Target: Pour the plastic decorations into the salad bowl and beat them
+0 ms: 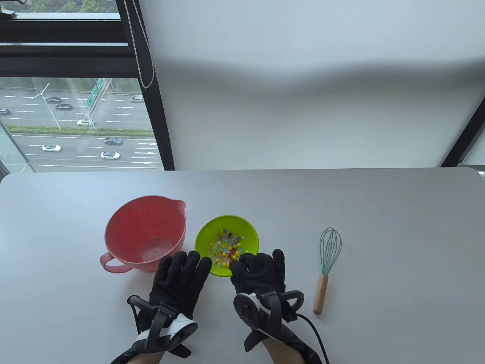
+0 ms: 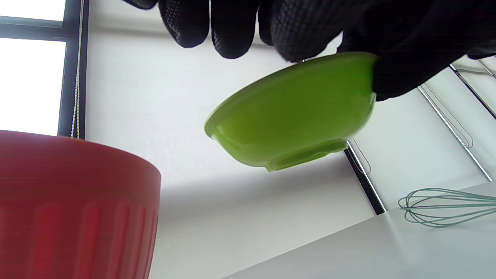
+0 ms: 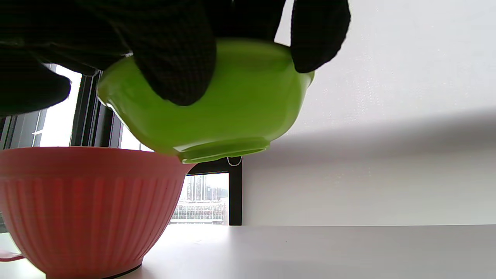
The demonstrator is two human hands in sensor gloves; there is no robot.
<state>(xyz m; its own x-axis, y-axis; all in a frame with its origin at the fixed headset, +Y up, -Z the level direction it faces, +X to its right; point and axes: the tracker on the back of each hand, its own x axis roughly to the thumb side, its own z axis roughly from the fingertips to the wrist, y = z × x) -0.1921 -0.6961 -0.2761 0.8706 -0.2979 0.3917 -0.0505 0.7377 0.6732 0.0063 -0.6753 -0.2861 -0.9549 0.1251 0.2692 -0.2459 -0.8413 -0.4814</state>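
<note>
A small green bowl (image 1: 212,229) holds many coloured plastic decorations (image 1: 227,248). My right hand (image 1: 255,269) grips its near rim, with fingers (image 3: 174,58) curled under its side. In both wrist views the green bowl (image 2: 294,116) (image 3: 240,108) hangs tilted above the table. The empty pink salad bowl (image 1: 146,235) (image 2: 77,201) (image 3: 85,209) stands just to its left. My left hand (image 1: 183,271) lies flat with straight fingers (image 2: 232,27) between the two bowls, at the green bowl's near-left edge. I cannot tell if it touches the rim.
A teal wire whisk (image 1: 327,261) (image 2: 445,207) with a wooden handle lies on the white table (image 1: 379,212) to the right of my right hand. A window and a white wall stand behind the table's far edge.
</note>
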